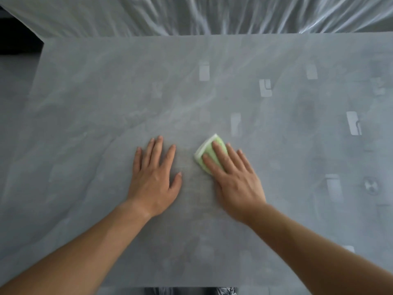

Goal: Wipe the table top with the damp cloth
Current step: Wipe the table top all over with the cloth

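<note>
A grey, stone-patterned table top (212, 92) fills most of the view. A small folded light-green cloth (207, 150) lies on it near the middle. My right hand (234, 179) presses flat on the cloth with straight fingers, covering its near half. My left hand (154, 177) rests flat on the bare table, fingers spread, a short way left of the cloth and apart from it.
Crinkled clear plastic sheeting (212, 13) hangs behind the table's far edge. The table's left edge (37, 77) runs diagonally, with floor and a dark gap beyond it. Pale reflections of lights dot the right half of the surface.
</note>
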### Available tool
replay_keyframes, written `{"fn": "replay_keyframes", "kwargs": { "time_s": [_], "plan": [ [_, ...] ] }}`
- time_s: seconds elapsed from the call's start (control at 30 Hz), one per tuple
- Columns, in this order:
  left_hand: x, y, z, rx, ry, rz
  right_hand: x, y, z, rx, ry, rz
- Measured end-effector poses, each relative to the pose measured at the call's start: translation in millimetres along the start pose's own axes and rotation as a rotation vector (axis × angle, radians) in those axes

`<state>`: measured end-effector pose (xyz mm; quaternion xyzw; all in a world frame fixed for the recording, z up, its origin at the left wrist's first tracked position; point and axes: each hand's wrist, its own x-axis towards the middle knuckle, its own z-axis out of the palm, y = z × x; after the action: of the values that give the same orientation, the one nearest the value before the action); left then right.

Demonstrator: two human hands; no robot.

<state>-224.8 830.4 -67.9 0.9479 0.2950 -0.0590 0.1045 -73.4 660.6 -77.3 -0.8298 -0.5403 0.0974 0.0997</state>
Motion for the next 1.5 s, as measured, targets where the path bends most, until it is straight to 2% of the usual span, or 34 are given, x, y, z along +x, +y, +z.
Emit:
{"fn": "replay_keyframes", "kwargs": {
  "time_s": [0.13, 0.17, 0.27, 0.33, 0.37, 0.5, 0.53, 0.67, 0.77, 0.87, 0.93, 0.97, 1.0, 1.07, 1.13, 1.2, 1.27, 1.33, 1.5],
  "plan": [
    [-6.4, -8.5, 5.4, -0.024, -0.009, 0.023, 56.6, -17.2, -0.3, 0.048, 0.041, 0.254],
    [-7.2, -10.2, 5.9, -0.025, -0.015, 0.031, 56.0, -26.4, 2.0, 0.043, 0.039, 0.221],
    [-10.5, -16.7, 4.6, -0.029, -0.015, 0.063, 21.4, -45.1, 8.7, -0.01, -0.024, -0.076],
    [-15.8, -19.7, 4.1, -0.029, -0.021, 0.077, 12.9, -40.6, 7.2, -0.029, -0.071, -0.166],
    [-18.8, -20.8, 3.6, -0.032, -0.024, 0.082, 20.7, -36.9, 6.3, -0.035, -0.058, -0.152],
    [-25.1, -19.6, 3.3, -0.052, -0.047, 0.09, 64.4, -45.5, 6.7, 0.007, -0.007, 0.131],
    [-26.4, -20.8, 3.4, -0.051, -0.046, 0.093, 64.9, -55.2, 8.4, 0.015, 0.009, 0.155],
    [-38.8, -29.3, 4.6, -0.037, -0.035, 0.138, 10.4, -79.7, 16.1, 0.024, -0.022, -0.041],
    [-50.7, -32.6, 6.8, -0.011, -0.03, 0.161, -12.3, -54.9, 10.6, -0.043, -0.088, -0.142],
    [-52.7, -28.9, 8.9, -0.009, -0.04, 0.143, 0.4, -28.9, 1.8, -0.041, -0.061, 0.062],
    [-52.4, -23.7, 11.1, 0.004, -0.048, 0.117, 2.8, -37.8, 0.3, 0.0, -0.012, 0.227],
    [-52.6, -20.7, 11.9, 0.006, -0.05, 0.103, -3.3, -48.0, 3.1, 0.01, 0.008, 0.253],
    [-53.0, -17.8, 12.6, 0.006, -0.049, 0.091, -14.5, -58.6, 7.3, 0.016, 0.01, 0.222],
    [-53.0, -12.1, 12.9, 0.005, -0.032, 0.076, -39.6, -70.6, 13.0, 0.018, -0.013, 0.046],
    [-53.7, -7.5, 14.1, 0.008, -0.024, 0.08, -48.6, -59.1, 11.6, -0.001, -0.068, -0.096],
    [-53.3, -3.7, 16.0, 0.014, -0.018, 0.096, -35.5, -34.9, 4.6, -0.046, -0.067, -0.04],
    [-52.0, 0.4, 17.9, 0.026, -0.013, 0.086, -18.3, -15.3, -3.6, -0.026, -0.046, 0.16],
    [-51.7, 4.9, 19.4, 0.03, -0.003, 0.051, -16.1, -14.3, -4.6, -0.01, -0.017, 0.274],
    [-53.8, 23.5, 21.4, 0.016, 0.013, 0.018, -41.0, -18.5, -2.3, -0.013, -0.066, 0.132]
  ]
}}
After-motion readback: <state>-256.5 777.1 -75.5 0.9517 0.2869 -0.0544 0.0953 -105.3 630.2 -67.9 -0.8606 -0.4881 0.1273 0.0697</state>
